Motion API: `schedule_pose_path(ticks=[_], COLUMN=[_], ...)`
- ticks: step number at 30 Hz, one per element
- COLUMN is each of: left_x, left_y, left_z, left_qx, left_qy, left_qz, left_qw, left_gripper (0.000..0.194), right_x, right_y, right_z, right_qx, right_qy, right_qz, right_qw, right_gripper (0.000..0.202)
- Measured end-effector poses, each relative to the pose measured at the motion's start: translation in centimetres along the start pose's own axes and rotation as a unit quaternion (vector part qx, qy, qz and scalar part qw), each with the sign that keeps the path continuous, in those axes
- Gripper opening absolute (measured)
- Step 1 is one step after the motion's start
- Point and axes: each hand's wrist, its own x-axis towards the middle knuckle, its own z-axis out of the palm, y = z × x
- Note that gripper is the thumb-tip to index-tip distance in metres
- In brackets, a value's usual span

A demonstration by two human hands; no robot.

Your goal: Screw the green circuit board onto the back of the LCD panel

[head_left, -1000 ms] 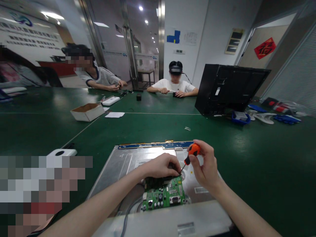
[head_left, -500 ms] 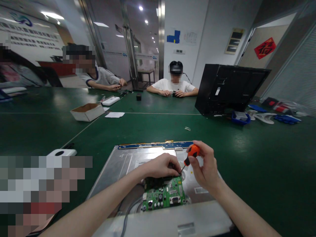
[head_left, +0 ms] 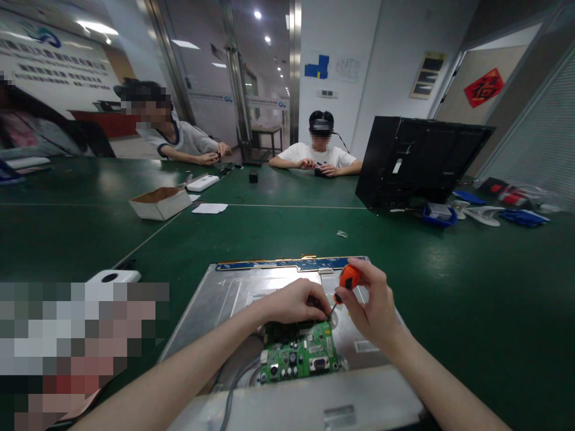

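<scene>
A green circuit board (head_left: 300, 353) lies on the metal back of a flat display panel (head_left: 202, 317), which rests on the table in front of me. My right hand (head_left: 371, 299) grips a screwdriver (head_left: 349, 278) with an orange and black handle. Its thin shaft slants down to the board's upper right corner. Beside the tip, the fingers of my left hand (head_left: 299, 301) are pinched together at that same corner; whatever they hold there is hidden. A grey cable (head_left: 232, 383) runs off the panel at the lower left. Along the panel's far edge sits a blue strip board (head_left: 269, 264).
Beyond the panel on the green table (head_left: 278, 230) are an open cardboard box (head_left: 159, 206) and a white paper (head_left: 209, 208). A black monitor casing (head_left: 417, 158) stands at the right, near a blue tray (head_left: 439, 215). Two people sit across, another at far left.
The screwdriver handle has turned and tilted slightly in my right hand, its tip staying at the board's corner. My left hand has kept its place.
</scene>
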Motion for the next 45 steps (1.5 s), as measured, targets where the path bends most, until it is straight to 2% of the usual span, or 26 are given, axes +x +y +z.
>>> schedule_pose_path(ticks=[13, 22, 34, 45], left_x=[0.01, 0.05, -0.07, -0.12], left_y=[-0.26, -0.58, -0.33, -0.65], left_z=[0.03, 0.08, 0.20, 0.24], left_qx=[0.005, 0.001, 0.038, 0.038], left_qy=[0.010, -0.011, 0.003, 0.005], left_qz=[-0.001, 0.008, 0.000, 0.021], left_qw=[1.000, 1.000, 0.999, 0.999], left_gripper=[0.012, 0.015, 0.013, 0.013], right_x=[-0.04, -0.55, -0.44, 0.00], right_y=[0.13, 0.04, 0.36, -0.07], right_z=[0.18, -0.09, 0.49, 0.25], right_qx=[0.009, 0.020, -0.011, 0.006], right_qy=[0.001, -0.040, 0.000, -0.030], right_qz=[-0.005, 0.010, 0.002, -0.016], right_qw=[1.000, 0.999, 1.000, 0.999], right_gripper=[0.042, 0.056, 0.059, 0.057])
